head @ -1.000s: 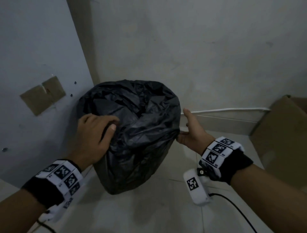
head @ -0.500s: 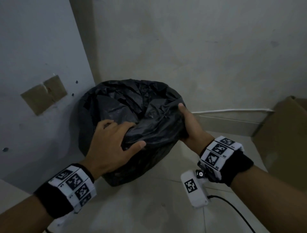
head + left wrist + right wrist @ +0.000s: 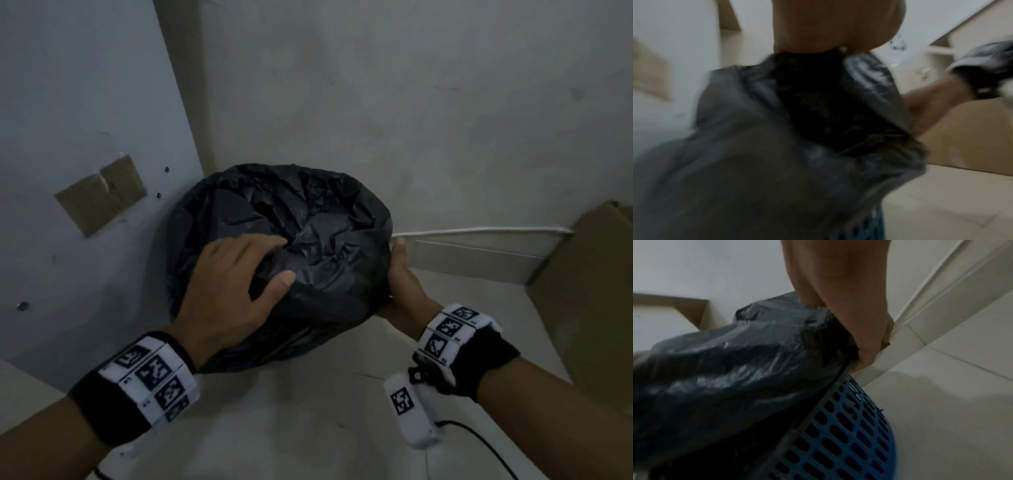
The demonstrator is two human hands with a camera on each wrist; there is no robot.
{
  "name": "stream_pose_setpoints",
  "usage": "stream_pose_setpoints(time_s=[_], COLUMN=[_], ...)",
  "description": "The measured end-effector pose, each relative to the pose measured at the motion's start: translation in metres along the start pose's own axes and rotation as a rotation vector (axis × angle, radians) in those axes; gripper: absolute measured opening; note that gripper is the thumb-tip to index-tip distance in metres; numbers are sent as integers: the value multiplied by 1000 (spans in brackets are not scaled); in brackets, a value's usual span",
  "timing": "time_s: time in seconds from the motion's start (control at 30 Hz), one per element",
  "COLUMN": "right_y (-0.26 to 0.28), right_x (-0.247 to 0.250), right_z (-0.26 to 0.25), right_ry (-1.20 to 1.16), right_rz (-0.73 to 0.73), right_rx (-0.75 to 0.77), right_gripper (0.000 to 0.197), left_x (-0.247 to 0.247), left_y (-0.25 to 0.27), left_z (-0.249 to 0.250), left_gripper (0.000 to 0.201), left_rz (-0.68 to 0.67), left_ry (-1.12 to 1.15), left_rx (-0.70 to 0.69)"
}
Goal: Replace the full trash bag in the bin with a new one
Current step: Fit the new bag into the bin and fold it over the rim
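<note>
A black trash bag (image 3: 329, 240) bulges out of the bin in the corner of the room. My left hand (image 3: 239, 281) lies on top of it, fingers curled into a gathered fold of plastic and thumb spread toward the near side. My right hand (image 3: 400, 277) grips the bag's edge at the right rim. In the right wrist view the fingers (image 3: 865, 344) curl round the bag (image 3: 735, 378) just above the blue perforated bin (image 3: 849, 434). The left wrist view is blurred: my palm (image 3: 828, 24) sits over the crumpled bag (image 3: 777, 162).
The bin stands against a grey panel with a brown tape patch (image 3: 102, 202) on the left and the wall behind. A cardboard box (image 3: 589, 291) stands at the right. A white cable (image 3: 479, 231) runs along the baseboard. Pale tiled floor (image 3: 308, 428) lies in front.
My left hand has moved from the bag's left rim onto its middle, drawing plastic inward. My right hand has closed in on the right rim. The bag's mouth has bunched together.
</note>
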State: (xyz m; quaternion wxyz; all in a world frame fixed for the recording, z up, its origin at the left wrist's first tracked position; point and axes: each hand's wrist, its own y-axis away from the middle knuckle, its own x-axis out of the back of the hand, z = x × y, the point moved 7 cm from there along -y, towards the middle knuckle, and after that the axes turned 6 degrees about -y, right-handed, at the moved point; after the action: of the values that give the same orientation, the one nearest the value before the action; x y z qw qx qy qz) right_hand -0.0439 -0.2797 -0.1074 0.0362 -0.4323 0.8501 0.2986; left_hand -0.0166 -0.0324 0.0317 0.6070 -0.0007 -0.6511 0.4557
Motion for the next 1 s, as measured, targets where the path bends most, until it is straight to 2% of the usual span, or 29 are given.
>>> stream_pose_setpoints(time_s=[0.07,0.13,0.17,0.27,0.3,0.4,0.5,0.57,0.67,0.7,0.73,0.77,0.8,0.87,0.93,0.97,1.0], right_y=[-4,-2,1,11,14,18,21,21,24,25,26,26,27,28,29,31,31], right_x=[-7,-13,-14,-4,0,10,7,0,-9,-11,-12,-13,-15,-21,-22,-22,-21], right_z=[-11,-24,-29,-31,-25,-4,3,3,11,16,23,30,36,47,49,46,44], right_ry=[-70,-104,-107,-39,44,219,159,59,-27,-17,-4,1,-20,-54,-64,-76,-80], right_rz=[-64,-79,-72,31,72,135,138,86,42,24,9,-2,-18,-67,-78,-69,-67], right_rx=[45,85,107,182,181,169,129,104,55,35,16,-10,-44,-106,-105,-93,-70], right_gripper=[90,88,79,29,20,11,16,32,44,51,59,69,77,85,83,77,62], left_x=[-10,-18,-20,-16,-15,-13,-4,9,7,-6,-26,-47,-66,-89,-93,-93,-91], left_y=[-2,1,2,3,4,8,17,29,69,88,107,123,134,140,129,122,114], left_z=[13,17,16,10,6,-14,-41,-52,-64,-68,-68,-64,-55,-39,-33,-35,-35], left_gripper=[58,63,64,62,60,55,49,58,84,96,104,103,89,69,67,63,59], left_rz=[-76,-121,-119,-72,-57,-55,9,113,269,252,176,48,-85,-234,-232,-210,-189], left_ry=[-19,-79,-108,-131,-130,-172,-175,-33,339,483,649,824,1022,1386,1561,1604,1623], left_rx=[10,37,38,-16,-37,-32,114,360,824,993,1136,1259,1350,1420,1347,1305,1274])
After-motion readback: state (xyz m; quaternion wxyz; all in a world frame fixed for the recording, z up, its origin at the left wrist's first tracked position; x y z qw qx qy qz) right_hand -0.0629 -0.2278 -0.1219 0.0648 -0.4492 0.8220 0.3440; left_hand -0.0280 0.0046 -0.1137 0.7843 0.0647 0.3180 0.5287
